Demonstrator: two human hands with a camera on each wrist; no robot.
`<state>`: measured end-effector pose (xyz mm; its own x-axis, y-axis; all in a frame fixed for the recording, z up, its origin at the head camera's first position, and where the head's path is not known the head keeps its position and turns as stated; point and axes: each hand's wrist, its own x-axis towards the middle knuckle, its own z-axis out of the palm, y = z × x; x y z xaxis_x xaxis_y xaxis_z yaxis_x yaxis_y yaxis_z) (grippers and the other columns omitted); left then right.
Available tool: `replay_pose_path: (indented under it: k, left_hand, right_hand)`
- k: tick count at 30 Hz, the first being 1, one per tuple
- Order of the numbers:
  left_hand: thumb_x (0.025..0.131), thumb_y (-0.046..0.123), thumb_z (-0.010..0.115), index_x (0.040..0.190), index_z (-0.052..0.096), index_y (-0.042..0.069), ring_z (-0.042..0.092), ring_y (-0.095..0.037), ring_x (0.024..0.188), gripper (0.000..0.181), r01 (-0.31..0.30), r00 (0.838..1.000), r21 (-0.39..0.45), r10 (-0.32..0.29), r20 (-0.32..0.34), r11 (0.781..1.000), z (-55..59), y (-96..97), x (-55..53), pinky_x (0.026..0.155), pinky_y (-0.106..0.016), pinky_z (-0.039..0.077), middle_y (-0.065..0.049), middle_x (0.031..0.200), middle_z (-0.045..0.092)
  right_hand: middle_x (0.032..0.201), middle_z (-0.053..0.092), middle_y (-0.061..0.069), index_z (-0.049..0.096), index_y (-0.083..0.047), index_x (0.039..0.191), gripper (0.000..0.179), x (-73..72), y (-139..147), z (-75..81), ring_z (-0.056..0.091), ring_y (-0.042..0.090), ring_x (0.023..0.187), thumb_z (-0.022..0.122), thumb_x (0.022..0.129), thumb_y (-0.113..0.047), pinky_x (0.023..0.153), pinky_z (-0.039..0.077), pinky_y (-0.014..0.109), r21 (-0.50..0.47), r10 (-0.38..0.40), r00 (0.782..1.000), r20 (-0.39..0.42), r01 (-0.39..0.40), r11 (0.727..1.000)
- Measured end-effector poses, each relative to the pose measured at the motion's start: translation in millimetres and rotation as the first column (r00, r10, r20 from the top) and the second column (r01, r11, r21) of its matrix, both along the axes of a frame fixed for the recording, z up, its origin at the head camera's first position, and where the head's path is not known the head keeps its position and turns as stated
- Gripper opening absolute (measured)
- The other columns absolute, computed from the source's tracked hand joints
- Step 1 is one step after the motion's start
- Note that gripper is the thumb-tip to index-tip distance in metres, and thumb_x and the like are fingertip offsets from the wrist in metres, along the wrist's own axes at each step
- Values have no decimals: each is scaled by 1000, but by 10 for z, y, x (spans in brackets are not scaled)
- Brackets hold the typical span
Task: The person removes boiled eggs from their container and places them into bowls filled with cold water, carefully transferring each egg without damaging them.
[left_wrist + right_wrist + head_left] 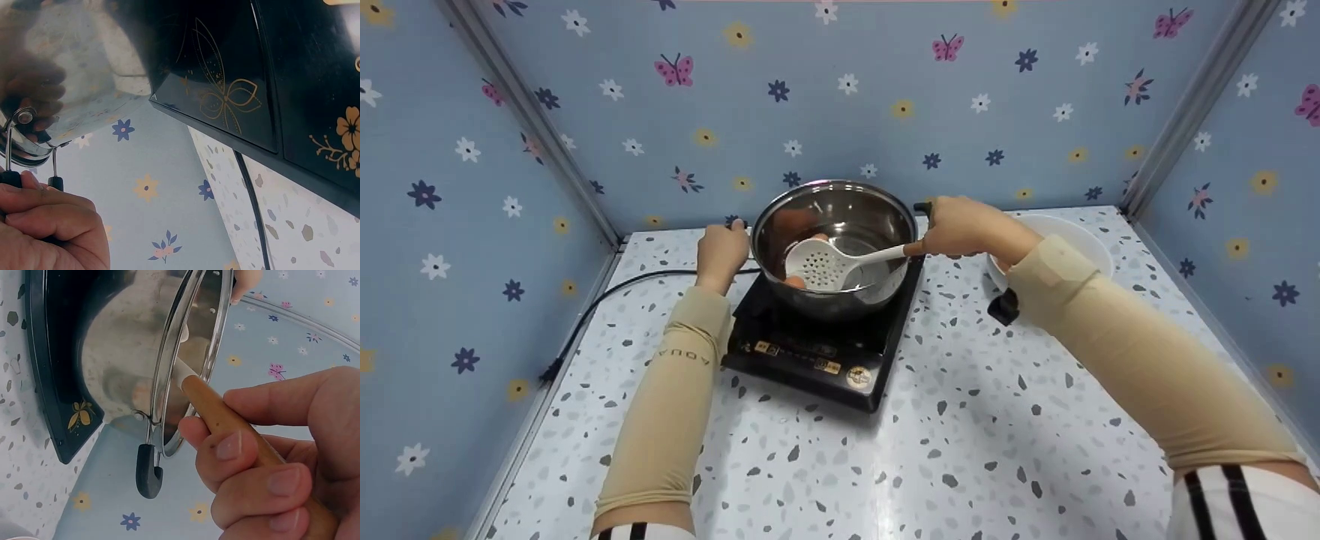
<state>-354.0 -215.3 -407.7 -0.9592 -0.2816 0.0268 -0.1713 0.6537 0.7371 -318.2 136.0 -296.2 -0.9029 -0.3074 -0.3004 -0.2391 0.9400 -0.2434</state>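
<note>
A steel pot (840,304) stands on a black induction cooktop (802,367). My left hand (722,253) grips the pot's left handle, its fingers curled round the black grip in the left wrist view. My right hand (964,226) holds a slotted spoon (825,264) by its wooden handle (225,416). The spoon's white perforated head is inside the pot, over the rim's near left. Brown eggs (795,282) show partly beside and behind the head; the rest of them is hidden. The pot's right handle (147,472) hangs free near my right hand.
A white bowl (1080,240) sits to the right, partly behind my right wrist, with a small black object (1003,307) in front of it. A black cord (615,292) runs left from the cooktop. Flowered panels (840,90) enclose the speckled table (960,450) on three sides.
</note>
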Motion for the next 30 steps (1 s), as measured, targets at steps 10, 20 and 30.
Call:
replay_pose_path:
  k: [10, 20, 30]
  left_hand:
    - [117, 29, 36, 131, 67, -17, 67, -51, 125, 57, -6, 1000, -3, 6, -15, 1000, -10, 7, -6, 106, -60, 52, -39, 134, 67]
    - [117, 29, 36, 126, 69, -16, 69, -50, 122, 56, -8, 1000, -2, 8, -16, 1000, -17, 4, 1, 104, -60, 52, -39, 129, 69]
    - [117, 30, 36, 127, 69, -16, 68, -51, 123, 57, -11, 1000, 8, 11, -19, 1000, -15, 5, -16, 105, -60, 53, -39, 132, 68]
  right_hand:
    - [62, 56, -4, 67, 1, 135, 58, 1, 8, -12, 44, 8, 49, 76, 101, -45, 46, 37, 24, -115, -8, 994, 106, 20, 993]
    - [61, 54, -4, 79, -8, 93, 22, -51, 177, 5, 38, 9, 50, 67, 103, -24, 50, 34, 26, -197, 6, 970, 244, 43, 979]
    - [64, 57, -3, 79, -4, 105, 22, -119, 269, 22, 38, 8, 51, 62, 104, -19, 49, 33, 25, -244, 4, 937, 349, 87, 966]
